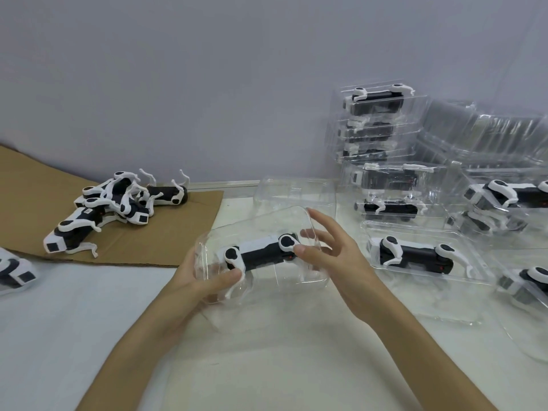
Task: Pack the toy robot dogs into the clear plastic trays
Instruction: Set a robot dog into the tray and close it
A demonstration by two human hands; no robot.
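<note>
A black-and-white toy robot dog [261, 254] lies on its side inside a clear plastic tray [267, 223] held above the table's middle. My left hand [204, 280] grips the tray's near left end, thumb on top over the dog's leg. My right hand [332, 253] is at the tray's right end with fingers spread and straight, thumb tip touching the dog's hip joint. A heap of loose robot dogs [118, 203] lies on brown cardboard at the left.
Stacked trays with packed dogs [382, 126] stand at the back right. More filled trays [415, 256] lie on the right. An empty clear tray [293, 191] sits behind the held one. Another loose dog [14, 271] is at the far left edge. The cardboard sheet [166, 232] covers the left.
</note>
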